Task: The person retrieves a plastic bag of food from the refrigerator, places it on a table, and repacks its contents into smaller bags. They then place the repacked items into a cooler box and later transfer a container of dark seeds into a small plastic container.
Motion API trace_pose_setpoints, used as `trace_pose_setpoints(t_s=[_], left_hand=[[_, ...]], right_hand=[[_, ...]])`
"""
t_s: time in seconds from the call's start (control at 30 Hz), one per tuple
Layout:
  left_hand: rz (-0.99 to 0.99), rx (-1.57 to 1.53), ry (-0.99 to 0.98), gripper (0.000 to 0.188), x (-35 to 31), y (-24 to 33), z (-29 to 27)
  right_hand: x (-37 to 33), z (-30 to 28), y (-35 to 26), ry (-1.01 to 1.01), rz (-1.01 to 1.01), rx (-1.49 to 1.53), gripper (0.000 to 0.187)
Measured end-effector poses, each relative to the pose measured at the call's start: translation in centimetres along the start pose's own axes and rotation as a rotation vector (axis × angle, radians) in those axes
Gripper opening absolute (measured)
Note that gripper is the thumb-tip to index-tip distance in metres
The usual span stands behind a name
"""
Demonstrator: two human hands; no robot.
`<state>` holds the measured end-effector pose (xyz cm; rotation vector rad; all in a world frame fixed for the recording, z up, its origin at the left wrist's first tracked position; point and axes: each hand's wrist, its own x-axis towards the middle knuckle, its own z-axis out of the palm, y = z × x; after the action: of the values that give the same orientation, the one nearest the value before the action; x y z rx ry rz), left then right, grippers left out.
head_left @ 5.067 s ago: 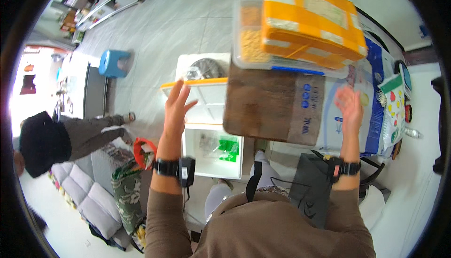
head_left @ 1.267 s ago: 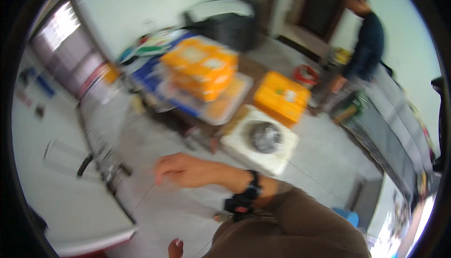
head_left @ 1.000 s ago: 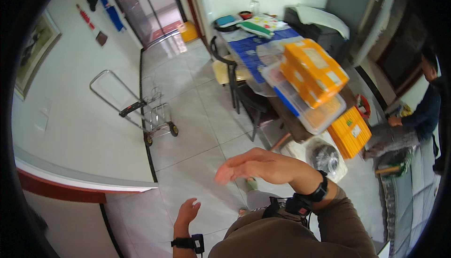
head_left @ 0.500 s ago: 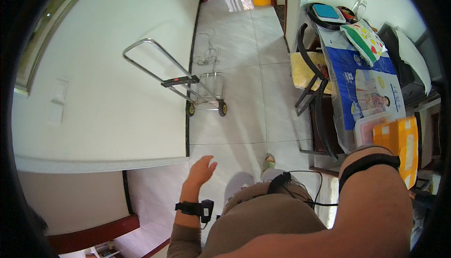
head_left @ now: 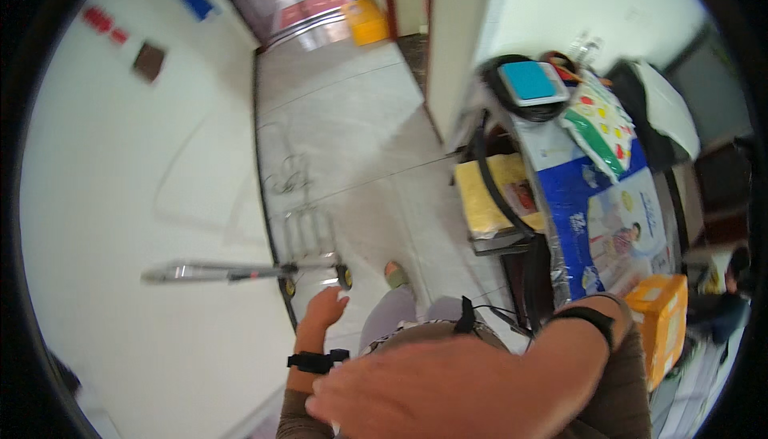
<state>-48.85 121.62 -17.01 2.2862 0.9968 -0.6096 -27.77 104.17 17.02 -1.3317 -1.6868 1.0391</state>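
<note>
My left hand [head_left: 326,309] hangs low on the left, thumb apart from the loosely stretched fingers, with nothing in it. In the picture it is just below a wheel of the folding luggage cart [head_left: 316,259]; I cannot tell whether they touch. The cart stands on the tiles by the white wall, its metal handle [head_left: 216,271] pointing left. Across my body, close to the camera, lies my right hand [head_left: 432,387], back upward, slightly blurred, fingers stretched toward the left. It holds nothing that I can see. Black straps sit on both wrists.
On the right a table [head_left: 552,267] under a plastic cover bears a blue-topped scale [head_left: 530,81], a patterned bag [head_left: 600,123] and an orange box [head_left: 660,327]. A chair with a yellow cushion [head_left: 500,191] stands beside it. A thin cable [head_left: 288,183] lies along the wall.
My right hand has come into view and swung left across my body. The view has turned and moved forward, so the cart now appears nearer my left hand.
</note>
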Motion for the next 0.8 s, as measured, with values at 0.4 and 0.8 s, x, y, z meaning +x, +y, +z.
trace_pose_setpoints(t_s=[0.4, 0.8], left_hand=[[0.195, 0.037, 0.059, 0.042, 14.3, 6.8, -10.4], [0.103, 0.064, -0.032, 0.045, 24.4, 6.4, -15.3]], right_hand=[[-7.9, -10.8, 29.8, 0.233, 0.856, 0.592, 0.040], [3.5, -22.2, 35.7, 0.407, 0.583, 0.766, 0.042]])
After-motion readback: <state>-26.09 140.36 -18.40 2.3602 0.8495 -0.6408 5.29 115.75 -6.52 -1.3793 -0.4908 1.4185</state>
